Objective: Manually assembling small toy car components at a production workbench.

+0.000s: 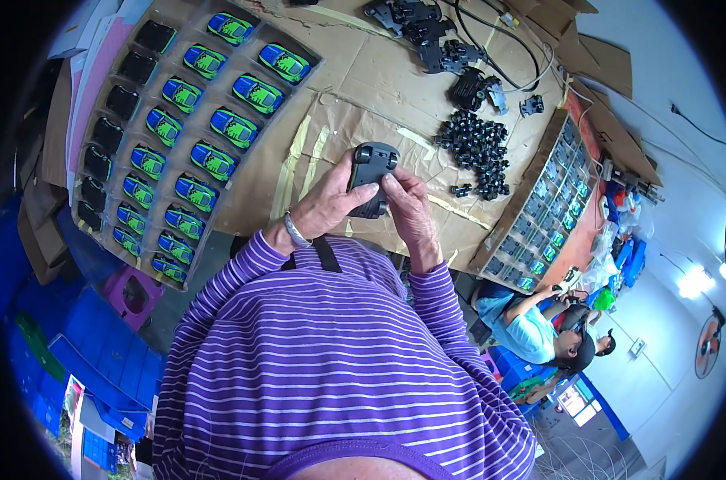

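Observation:
Both my hands hold a toy car (pixel 372 166) over the table, its dark underside with black wheels turned up toward me. My left hand (pixel 324 202) wraps its left side, with the thumb lying across the chassis. On the other side, my right hand (pixel 412 210) grips the car, its thumb pressing on the underside near the middle. The fingers beneath the car are hidden. Right of my hands lies a heap of small black wheel parts (pixel 475 148), with a couple of loose ones by its near edge.
At left a compartment tray (pixel 223 92) holds rows of blue-green toy cars and black parts. Black chassis pieces (pixel 431 36) and a cable (pixel 531 80) lie at the back. Another filled tray (pixel 503 230) stands right. Beyond it sits a person in light blue (pixel 531 332). Brown cardboard (pixel 363 76) covers the table.

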### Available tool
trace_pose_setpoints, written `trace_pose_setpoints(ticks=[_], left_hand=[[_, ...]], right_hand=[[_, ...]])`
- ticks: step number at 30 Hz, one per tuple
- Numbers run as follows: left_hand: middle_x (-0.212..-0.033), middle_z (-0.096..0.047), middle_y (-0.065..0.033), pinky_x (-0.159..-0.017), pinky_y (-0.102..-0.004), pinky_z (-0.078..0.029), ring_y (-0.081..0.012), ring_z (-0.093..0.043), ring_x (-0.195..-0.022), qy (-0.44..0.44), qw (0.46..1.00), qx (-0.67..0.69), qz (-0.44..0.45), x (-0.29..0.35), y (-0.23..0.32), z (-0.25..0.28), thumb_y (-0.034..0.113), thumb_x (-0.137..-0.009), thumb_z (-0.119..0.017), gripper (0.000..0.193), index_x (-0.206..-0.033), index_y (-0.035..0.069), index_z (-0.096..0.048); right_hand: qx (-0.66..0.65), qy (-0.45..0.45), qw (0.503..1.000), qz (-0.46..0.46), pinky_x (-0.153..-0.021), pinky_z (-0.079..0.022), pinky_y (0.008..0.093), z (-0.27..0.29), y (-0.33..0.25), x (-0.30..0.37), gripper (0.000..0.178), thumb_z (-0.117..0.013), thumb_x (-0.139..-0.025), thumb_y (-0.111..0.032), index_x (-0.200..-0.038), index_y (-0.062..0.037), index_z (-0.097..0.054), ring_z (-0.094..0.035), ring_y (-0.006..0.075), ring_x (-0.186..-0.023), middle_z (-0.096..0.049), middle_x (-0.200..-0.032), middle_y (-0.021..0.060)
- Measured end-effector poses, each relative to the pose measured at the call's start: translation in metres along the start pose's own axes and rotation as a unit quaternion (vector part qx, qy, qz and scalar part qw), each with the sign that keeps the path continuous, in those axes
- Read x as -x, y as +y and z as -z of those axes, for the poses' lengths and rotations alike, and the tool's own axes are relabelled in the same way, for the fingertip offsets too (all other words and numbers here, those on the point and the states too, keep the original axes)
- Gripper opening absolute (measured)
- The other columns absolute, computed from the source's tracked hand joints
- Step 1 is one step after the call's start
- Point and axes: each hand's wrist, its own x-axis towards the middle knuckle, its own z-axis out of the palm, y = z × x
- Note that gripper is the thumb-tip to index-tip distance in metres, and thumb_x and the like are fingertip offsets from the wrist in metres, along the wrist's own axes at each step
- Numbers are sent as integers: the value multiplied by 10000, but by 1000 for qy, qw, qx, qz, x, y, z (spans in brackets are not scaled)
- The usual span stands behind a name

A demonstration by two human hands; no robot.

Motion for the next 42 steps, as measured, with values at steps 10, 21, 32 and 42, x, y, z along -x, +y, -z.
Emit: trace_pose_setpoints(ticks=[10,21,32,42], left_hand=[[-1220,-566,-109,-948,-311,-496,-171,-571,-1099,31,998,-43,-22,0,-13,6,174,-957,-601,515,-1396,13,-384],[-946,-689,-61,-747,-271,-545,-109,-649,-838,226,974,6,2,-8,-9,41,59,-774,-756,399,-1147,2,-627],[-878,-717,-95,-684,-289,-538,-143,-669,-756,352,930,-72,-76,-12,18,113,78,-721,-788,329,-1007,-14,-655],[-816,-709,-75,-645,-275,-513,-115,-656,-742,328,927,-172,-56,-22,38,112,51,-732,-815,319,-987,-1,-630]], right_hand=[[116,94,986,73,-660,-397,192,-31,-2,-8,184,-674,-929,-175,-1029,-25,-712,-512,25,-758,-608,-851,-63],[253,102,960,56,-721,-471,267,-38,12,-67,261,-664,-952,-225,-1020,28,-669,-570,112,-853,-630,-951,57],[514,-49,788,335,-650,-492,386,-70,-29,-77,221,-638,-885,-83,-1096,-45,-690,-639,316,-714,-661,-828,142],[407,-98,865,278,-807,-537,319,-109,-45,-110,264,-586,-960,-149,-1170,-26,-687,-708,228,-901,-731,-997,148]])
